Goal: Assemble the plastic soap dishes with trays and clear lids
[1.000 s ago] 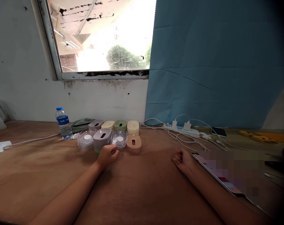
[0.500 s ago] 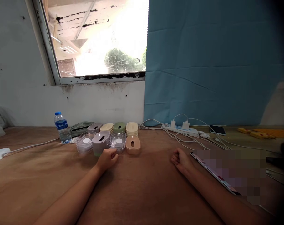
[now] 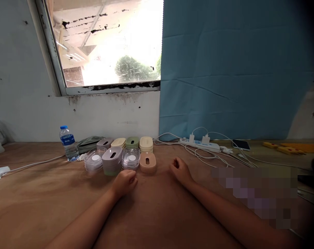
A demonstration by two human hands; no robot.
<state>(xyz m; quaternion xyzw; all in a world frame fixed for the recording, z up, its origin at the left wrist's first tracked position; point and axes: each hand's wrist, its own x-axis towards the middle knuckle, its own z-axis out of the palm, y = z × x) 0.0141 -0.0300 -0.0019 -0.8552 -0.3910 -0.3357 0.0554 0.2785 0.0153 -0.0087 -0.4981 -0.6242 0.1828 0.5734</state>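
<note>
My left hand (image 3: 124, 183) is closed in a loose fist on the brown tabletop (image 3: 151, 221); I see nothing in it. It lies just in front of a stack of clear plastic containers (image 3: 131, 159) and a lilac container (image 3: 112, 159) with a slot in its top. To the right, my right hand (image 3: 181, 172) also rests with curled fingers, holding nothing that shows. Nearest to it is an orange-tan slotted container (image 3: 148, 162), a little apart on its left. Behind stand cream containers (image 3: 146, 143) and a green one (image 3: 132, 141). More clear containers (image 3: 95, 159) sit at the left.
A water bottle (image 3: 68, 143) with a blue cap stands left of a grey-green pouch (image 3: 88, 142). Along the back right runs a white power strip (image 3: 198, 143) with tangled cables (image 3: 201, 154). A phone (image 3: 241, 144) and yellow tools (image 3: 289, 150) lie farther right. A blurred patch covers the right side.
My right hand has moved left, towards the middle of the table. The left hand has shifted slightly right and nearer to me. Both remain closed; the containers stay in place.
</note>
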